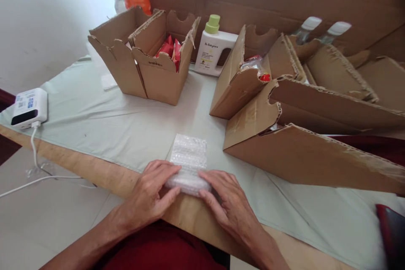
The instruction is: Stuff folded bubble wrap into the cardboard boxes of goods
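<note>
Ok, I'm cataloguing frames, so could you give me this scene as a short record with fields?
Left grip: left hand, on the left end of a bubble-wrap bundle
Right grip: right hand, on its right end
Bundle contents: cannot tell
Loose wrap: flat strip beyond the bundle, on pale cloth
Behind: white bottle, green cap, between cardboard boxes
Far left: white device, cable attached

Seen from the view's centre, a wooden table (110, 177), its bare edge showing at eight o'clock, wears a wrinkled pale cloth (145, 122). Two side-by-side cardboard boxes (161, 80) stand at eleven, a white green-capped bottle (207, 55) at twelve, and more cardboard boxes (284, 152) from one to three. Bubble wrap (190, 149) lies at six, a white device (37, 105) at nine, a dark red-edged object (392, 230) at four.
</note>
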Motion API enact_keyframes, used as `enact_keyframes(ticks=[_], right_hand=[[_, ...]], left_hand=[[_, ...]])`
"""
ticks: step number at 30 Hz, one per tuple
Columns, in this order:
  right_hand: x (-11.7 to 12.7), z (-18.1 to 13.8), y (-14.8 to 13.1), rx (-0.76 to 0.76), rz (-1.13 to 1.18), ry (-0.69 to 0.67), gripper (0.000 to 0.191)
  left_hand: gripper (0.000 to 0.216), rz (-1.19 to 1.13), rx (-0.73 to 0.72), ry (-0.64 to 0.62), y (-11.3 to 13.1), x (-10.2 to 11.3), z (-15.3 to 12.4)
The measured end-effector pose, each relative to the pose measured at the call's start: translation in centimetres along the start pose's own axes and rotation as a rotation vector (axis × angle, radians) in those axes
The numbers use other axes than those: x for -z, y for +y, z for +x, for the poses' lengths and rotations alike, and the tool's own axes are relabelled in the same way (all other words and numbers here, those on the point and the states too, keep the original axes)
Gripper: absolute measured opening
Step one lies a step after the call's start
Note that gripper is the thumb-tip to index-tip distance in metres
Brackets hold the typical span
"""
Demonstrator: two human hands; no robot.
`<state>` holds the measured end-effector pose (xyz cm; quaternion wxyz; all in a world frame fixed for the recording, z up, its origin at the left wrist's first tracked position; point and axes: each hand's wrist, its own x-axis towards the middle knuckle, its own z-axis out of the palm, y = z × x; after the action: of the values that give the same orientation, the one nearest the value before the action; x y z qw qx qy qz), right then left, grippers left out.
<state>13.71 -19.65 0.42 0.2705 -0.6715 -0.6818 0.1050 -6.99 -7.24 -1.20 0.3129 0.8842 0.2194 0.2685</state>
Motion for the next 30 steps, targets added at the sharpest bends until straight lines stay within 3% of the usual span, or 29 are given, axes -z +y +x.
enact_keyframes(ticks=[4, 8, 15, 20, 25, 28, 30], right_hand=[[-0.6, 0.1, 0.2, 0.027, -0.165, 0.156, 0.029], [-1.0, 1.1, 0.0, 0.097, -0.241, 0.051, 0.032], [0.1, 0.9, -0.5, 0.019, 0.003, -0.039, 0.027], [-0.3, 0.3, -1.5, 0.038, -0.199, 0.108, 0.029], [-1.3, 1.5, -1.7, 0.076, -0.296, 0.038, 0.030], [-1.4, 1.7, -0.5, 0.008, -0.181, 0.123, 0.026], [-1.2, 1.4, 0.0, -0.080, -0.043, 0.205, 0.024]], left_hand=[[0.027, 0.125, 0.030, 0.094, -1.5, -0.9, 2.2], [0.027, 0.180, 0.031, 0.176, -2.0, -1.4, 3.1], [0.044, 0.029, -0.040, 0.001, 0.0, 0.4, 0.2], [0.032, 0.128, -0.011, 0.078, -1.1, -0.5, 1.8], [0.030, 0.155, 0.082, 0.209, -1.0, -1.2, 3.0], [0.033, -0.040, 0.217, 0.267, 0.2, -0.4, 1.6], [0.030, -0.203, 0.317, 0.238, 1.1, -0.1, 0.3]])
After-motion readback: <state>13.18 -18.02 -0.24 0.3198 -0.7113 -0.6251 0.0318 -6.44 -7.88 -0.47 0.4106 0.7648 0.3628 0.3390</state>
